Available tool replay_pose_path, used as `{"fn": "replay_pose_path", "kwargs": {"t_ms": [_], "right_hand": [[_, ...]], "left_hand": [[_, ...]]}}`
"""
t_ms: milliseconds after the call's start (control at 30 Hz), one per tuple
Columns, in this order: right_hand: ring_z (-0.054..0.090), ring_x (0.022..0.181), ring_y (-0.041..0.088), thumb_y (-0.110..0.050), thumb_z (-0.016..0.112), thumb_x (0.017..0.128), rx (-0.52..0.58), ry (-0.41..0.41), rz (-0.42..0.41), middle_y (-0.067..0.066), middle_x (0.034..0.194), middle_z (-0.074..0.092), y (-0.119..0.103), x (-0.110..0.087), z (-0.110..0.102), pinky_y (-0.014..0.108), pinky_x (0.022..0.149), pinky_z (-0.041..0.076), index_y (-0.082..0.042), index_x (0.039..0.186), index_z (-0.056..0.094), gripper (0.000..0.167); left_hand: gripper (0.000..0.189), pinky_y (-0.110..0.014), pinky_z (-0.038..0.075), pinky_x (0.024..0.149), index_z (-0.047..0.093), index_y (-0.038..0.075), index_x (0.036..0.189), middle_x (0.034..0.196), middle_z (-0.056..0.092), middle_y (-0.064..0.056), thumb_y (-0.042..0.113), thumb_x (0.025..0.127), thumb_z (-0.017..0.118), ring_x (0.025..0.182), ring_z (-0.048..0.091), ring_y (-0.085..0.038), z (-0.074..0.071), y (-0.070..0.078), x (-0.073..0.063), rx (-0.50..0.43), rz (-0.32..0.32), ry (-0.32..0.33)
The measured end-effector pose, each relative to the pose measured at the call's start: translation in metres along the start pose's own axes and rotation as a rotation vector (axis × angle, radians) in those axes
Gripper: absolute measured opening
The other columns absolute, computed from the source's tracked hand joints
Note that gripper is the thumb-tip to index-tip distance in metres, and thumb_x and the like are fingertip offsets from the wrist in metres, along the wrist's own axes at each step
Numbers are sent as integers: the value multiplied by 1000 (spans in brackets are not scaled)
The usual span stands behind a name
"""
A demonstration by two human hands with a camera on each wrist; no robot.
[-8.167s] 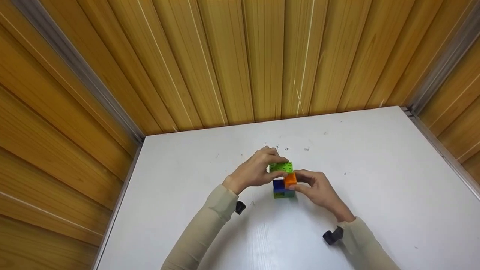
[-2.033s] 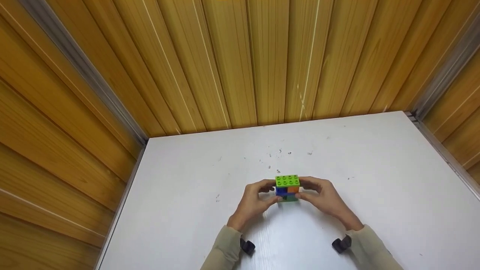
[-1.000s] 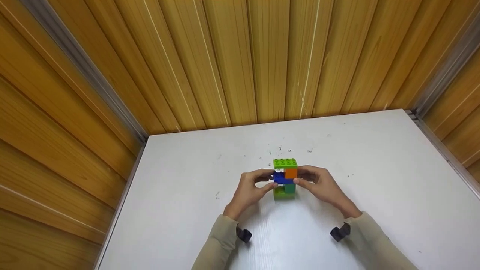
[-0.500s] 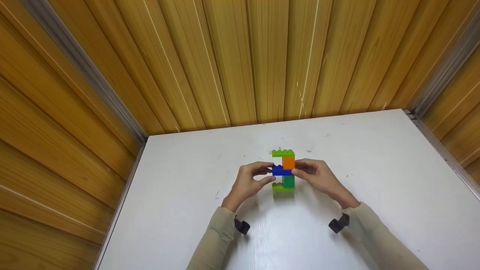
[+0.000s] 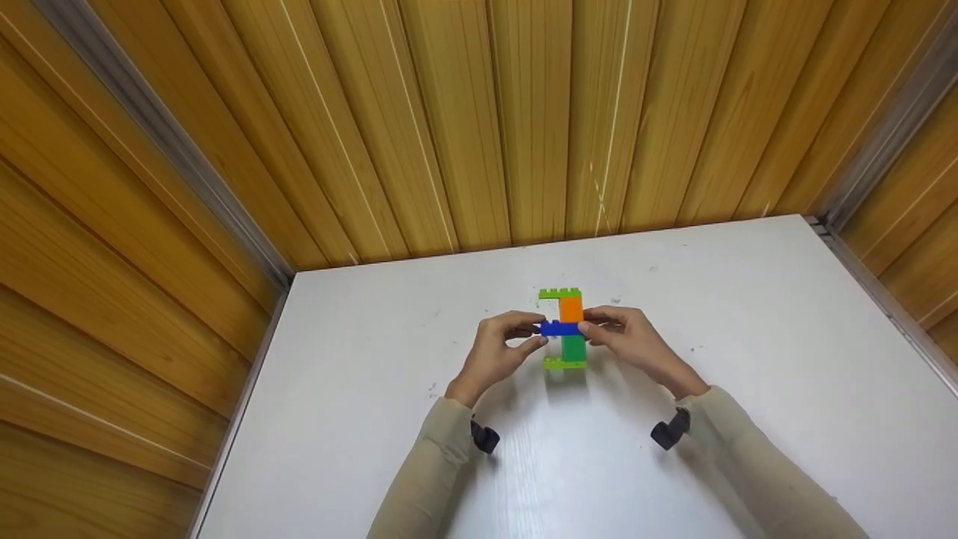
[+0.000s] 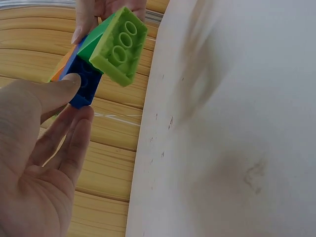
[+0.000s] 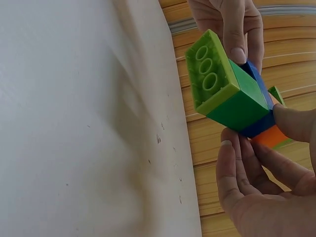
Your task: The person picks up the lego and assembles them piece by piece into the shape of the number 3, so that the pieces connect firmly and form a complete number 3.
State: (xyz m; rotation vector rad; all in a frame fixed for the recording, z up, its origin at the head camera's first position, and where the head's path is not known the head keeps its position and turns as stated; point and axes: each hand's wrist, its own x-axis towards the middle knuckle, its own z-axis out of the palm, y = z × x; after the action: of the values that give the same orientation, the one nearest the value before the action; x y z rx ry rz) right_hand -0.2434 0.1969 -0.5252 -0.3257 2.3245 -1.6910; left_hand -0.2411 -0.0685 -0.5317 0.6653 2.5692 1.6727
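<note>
Both hands hold up one stack of toy building bricks above the white table. From the top it runs light green brick (image 5: 560, 293), orange brick (image 5: 571, 309), blue brick (image 5: 560, 328), dark green brick (image 5: 573, 348) and a second light green brick (image 7: 212, 74), whose hollow underside shows in both wrist views. My left hand (image 5: 495, 348) pinches the left end of the blue brick between thumb and fingers. On the other side, my right hand (image 5: 627, 337) grips the stack's right end, its thumb (image 7: 291, 121) at the blue brick. The orange and dark green bricks sit at the right, leaving gaps at the left.
The white tabletop (image 5: 359, 374) lies beneath the stack and carries small dark marks. Wood-look panel walls (image 5: 464, 127) rise behind the table and at both sides. A small black device (image 5: 670, 429) is strapped to each wrist.
Earlier the left hand held the top light green brick over the stack. Since then both hands have taken the sides, lifted the stack off the table and tilted it to show its front.
</note>
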Motion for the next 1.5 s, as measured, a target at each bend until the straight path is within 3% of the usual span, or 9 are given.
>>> {"fn": "replay_pose_path", "kwargs": {"t_ms": [300, 433, 533, 667, 967, 1200, 1500], "right_hand": [[69, 123, 36, -34, 69, 106, 13, 21, 13, 28, 145, 59, 14, 12, 5, 25, 97, 58, 5, 152, 53, 63], [65, 129, 37, -34, 68, 107, 9, 36, 44, 27, 147, 59, 21, 19, 7, 38, 110, 54, 4, 152, 54, 61], [57, 140, 39, -37, 67, 107, -20, 41, 84, 25, 152, 57, 24, 24, 8, 52, 121, 42, 1, 152, 55, 60], [51, 145, 39, -42, 65, 107, -54, 37, 141, 23, 157, 54, 27, 32, 11, 58, 125, 35, -2, 153, 55, 62], [62, 132, 32, -43, 62, 109, -85, 8, 187, 21, 154, 58, 33, 41, 12, 54, 119, 44, -1, 154, 55, 61], [70, 108, 20, -39, 62, 109, -101, 11, 194, 21, 145, 65, 34, 44, 12, 37, 98, 56, 1, 151, 57, 58], [70, 107, 21, -39, 62, 109, -138, -2, 199, 22, 145, 64, 32, 48, 14, 34, 94, 57, 2, 151, 57, 58]], "left_hand": [[33, -29, 59, 99, 76, 7, 131, 125, 77, -7, 15, 99, 78, 109, 75, -16, 5, -13, 9, 30, -90, 10], [33, -30, 59, 99, 76, 8, 132, 125, 77, -6, 16, 100, 78, 108, 74, -15, 8, -17, 13, 36, -144, 1], [32, -30, 59, 99, 76, 10, 131, 124, 77, -4, 17, 100, 78, 106, 73, -13, 9, -20, 17, 42, -199, -3], [31, -30, 59, 100, 77, 11, 131, 123, 78, -3, 15, 100, 77, 104, 72, -12, 10, -25, 22, 63, -251, -4], [29, -29, 59, 97, 78, 8, 129, 121, 78, -4, 12, 101, 76, 100, 71, -10, 13, -39, 25, 57, -298, -10], [29, -29, 59, 95, 78, 8, 129, 119, 79, -5, 14, 101, 76, 98, 71, -10, 15, -46, 26, 65, -282, -16], [29, -33, 58, 101, 78, 9, 129, 118, 79, -2, 14, 101, 76, 99, 68, -11, 16, -50, 28, 48, -319, -5]]}}
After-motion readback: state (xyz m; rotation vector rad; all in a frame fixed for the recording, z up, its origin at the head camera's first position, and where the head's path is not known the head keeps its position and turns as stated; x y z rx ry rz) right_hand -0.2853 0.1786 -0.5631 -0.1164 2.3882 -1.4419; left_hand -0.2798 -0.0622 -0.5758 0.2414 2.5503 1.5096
